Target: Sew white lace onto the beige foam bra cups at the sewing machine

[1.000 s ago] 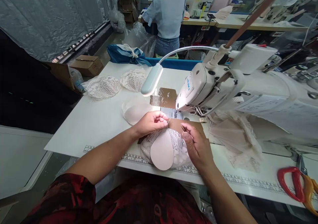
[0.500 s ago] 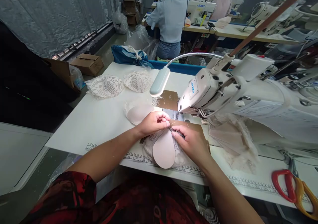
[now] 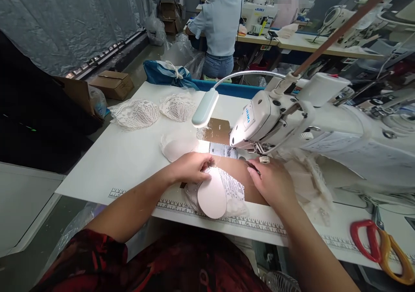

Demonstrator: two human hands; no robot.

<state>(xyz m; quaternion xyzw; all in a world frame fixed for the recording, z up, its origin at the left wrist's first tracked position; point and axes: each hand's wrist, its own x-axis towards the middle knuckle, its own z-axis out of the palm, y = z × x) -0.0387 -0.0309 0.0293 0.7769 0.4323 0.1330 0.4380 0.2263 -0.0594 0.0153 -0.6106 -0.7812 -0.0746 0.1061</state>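
A pale pink padded cup (image 3: 212,195) with white lace (image 3: 231,188) over it lies on the white table (image 3: 129,158) in front of me. My left hand (image 3: 191,166) rests on its upper left edge, fingers curled down onto the fabric. My right hand (image 3: 274,182) is to the right, below the needle area of the white sewing machine (image 3: 292,115), fingers closed on a small dark tool (image 3: 253,167) that I cannot name. A brown card (image 3: 236,173) lies under the cup.
Another padded cup (image 3: 177,147) and two lace pieces (image 3: 136,112) lie farther back on the table. A gooseneck lamp (image 3: 205,102) hangs over the work. Red and orange scissors (image 3: 379,249) lie at the right. A person in a light blue top (image 3: 222,24) works at another machine behind.
My right hand moved right and up, away from the cup toward the machine's needle area. My left hand settled flatter on the cup's edge.
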